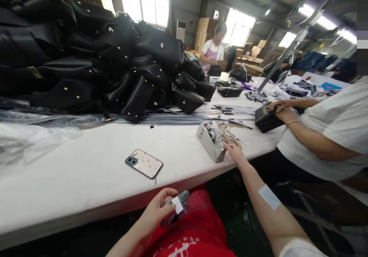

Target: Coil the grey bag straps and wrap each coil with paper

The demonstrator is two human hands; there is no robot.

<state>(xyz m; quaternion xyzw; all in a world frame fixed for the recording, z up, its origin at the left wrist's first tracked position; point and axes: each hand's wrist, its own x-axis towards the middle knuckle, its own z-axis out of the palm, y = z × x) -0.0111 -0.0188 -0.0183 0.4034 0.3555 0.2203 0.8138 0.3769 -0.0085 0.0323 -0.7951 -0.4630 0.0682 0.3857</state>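
My left hand is closed around a dark rolled strap-like bundle in clear plastic, held over my lap. A white label sits on it near my thumb. My right hand reaches to the front end of a pale grey tape dispenser by the table edge. Its fingertips are drawn together there; whether tape lies between them is too small to tell. Brown strips lie just beyond those fingers. On the white table, left of the dispenser, rests a phone in a patterned case, camera side up.
A tall heap of black handbags fills the table's far left side. Crumpled clear plastic lies at the left. Close on my right, a co-worker's hands hold a black bag. Another person stands farther back.
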